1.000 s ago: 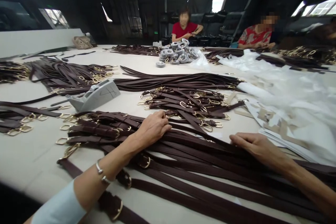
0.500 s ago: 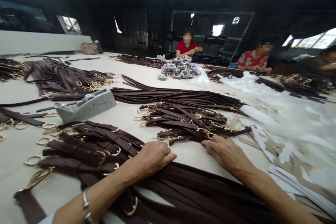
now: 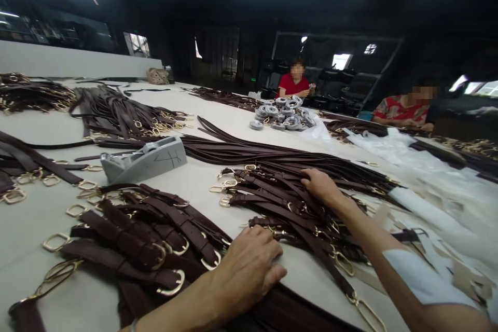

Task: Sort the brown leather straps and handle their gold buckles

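Note:
My left hand (image 3: pixel 252 264) is closed, knuckles up, over the near bundle of dark brown leather straps (image 3: pixel 143 259) with gold buckles; what its curled fingers hold, if anything, is hidden. My right hand (image 3: pixel 322 187) reaches across the middle pile of shorter brown straps (image 3: pixel 268 187). Its fingers curl down around a strap at the back of that pile, with the fingertips partly hidden. Below my right forearm, one strap (image 3: pixel 330 264) slants toward me and ends in a gold oval ring (image 3: pixel 368 314).
A grey tape dispenser (image 3: pixel 146 161) stands at left. Behind the middle pile run long straps (image 3: pixel 249 150). Farther back lie coiled grey rolls (image 3: pixel 286 114) and more strap bundles (image 3: pixel 112 111). Plastic sheeting (image 3: pixel 439 181) covers the right side. Two people (image 3: pixel 293 83) sit across the table.
My right hand has moved from the near edge of the middle pile to its back. Several straps there have shifted toward me. My left hand has turned slightly; the view has swung left.

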`<action>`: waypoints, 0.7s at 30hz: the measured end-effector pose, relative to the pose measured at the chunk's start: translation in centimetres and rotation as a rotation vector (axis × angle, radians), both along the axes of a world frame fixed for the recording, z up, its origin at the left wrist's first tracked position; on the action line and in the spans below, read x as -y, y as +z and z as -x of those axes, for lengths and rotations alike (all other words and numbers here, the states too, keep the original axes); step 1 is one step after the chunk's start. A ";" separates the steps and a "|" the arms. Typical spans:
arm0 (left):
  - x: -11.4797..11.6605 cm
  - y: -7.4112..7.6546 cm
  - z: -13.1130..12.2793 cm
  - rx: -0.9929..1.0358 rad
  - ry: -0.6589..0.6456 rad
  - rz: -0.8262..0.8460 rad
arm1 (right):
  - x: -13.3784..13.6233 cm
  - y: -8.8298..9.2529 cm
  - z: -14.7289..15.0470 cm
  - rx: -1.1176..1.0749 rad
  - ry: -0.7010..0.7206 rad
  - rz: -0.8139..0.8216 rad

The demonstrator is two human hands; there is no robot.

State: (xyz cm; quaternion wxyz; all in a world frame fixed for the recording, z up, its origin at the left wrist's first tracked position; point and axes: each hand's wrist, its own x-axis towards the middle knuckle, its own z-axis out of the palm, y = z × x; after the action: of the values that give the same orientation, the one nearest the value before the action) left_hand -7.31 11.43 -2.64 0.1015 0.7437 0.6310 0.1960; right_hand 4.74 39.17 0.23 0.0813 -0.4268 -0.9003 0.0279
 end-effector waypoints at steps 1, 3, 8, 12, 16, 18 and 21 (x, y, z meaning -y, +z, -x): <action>0.1 -0.1 0.0 0.004 0.006 -0.003 | -0.6 -0.6 0.5 0.032 0.002 0.009; 0.1 -0.3 0.0 0.010 0.011 -0.008 | -1.2 -0.9 0.8 0.095 0.023 0.029; -0.1 -0.3 0.1 0.040 0.011 -0.020 | 0.1 1.1 -0.4 0.190 0.093 -0.056; -0.3 -0.2 0.4 0.192 0.010 -0.082 | 2.7 3.4 -1.9 0.198 0.098 -0.209; -0.4 0.3 0.9 0.466 0.026 -0.166 | 6.1 6.1 -3.3 0.185 0.100 -0.301; -0.5 0.8 1.0 0.576 0.068 -0.225 | 8.4 7.1 -3.7 0.180 0.134 -0.308; -0.8 1.5 1.0 0.632 0.141 -0.377 | 12.3 7.4 -3.7 0.163 0.211 -0.266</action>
State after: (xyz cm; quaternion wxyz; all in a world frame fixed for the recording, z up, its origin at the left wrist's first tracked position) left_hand -8.29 12.28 -1.11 0.1388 0.6071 0.5710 0.5349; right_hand 8.47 26.83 7.60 0.0604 -0.3163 -0.9394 -0.1179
